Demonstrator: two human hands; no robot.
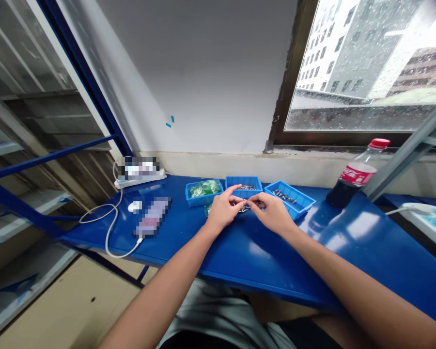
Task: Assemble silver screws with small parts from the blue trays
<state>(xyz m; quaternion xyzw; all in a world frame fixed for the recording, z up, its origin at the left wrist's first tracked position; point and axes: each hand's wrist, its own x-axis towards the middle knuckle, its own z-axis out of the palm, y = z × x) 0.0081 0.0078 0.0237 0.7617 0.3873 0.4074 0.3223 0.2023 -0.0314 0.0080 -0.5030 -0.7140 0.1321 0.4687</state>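
Note:
My left hand (224,208) and my right hand (271,211) meet above the blue table (236,252), fingertips pinched together around something too small to make out. Just beyond them is a blue bin (244,181) of small metal parts. Another blue bin (301,204) with metal parts stands tilted to the right of it. On the left, a third blue bin (192,199) contains green packets (204,188). Under my fingers lie more small shiny pieces, partly hidden by the hands.
A cola bottle (356,174) stands at the right near the window. To the left lie a phone (153,217) with a white cable (111,242), a small white object (134,207) and a power strip (141,180). A metal post rises at the right.

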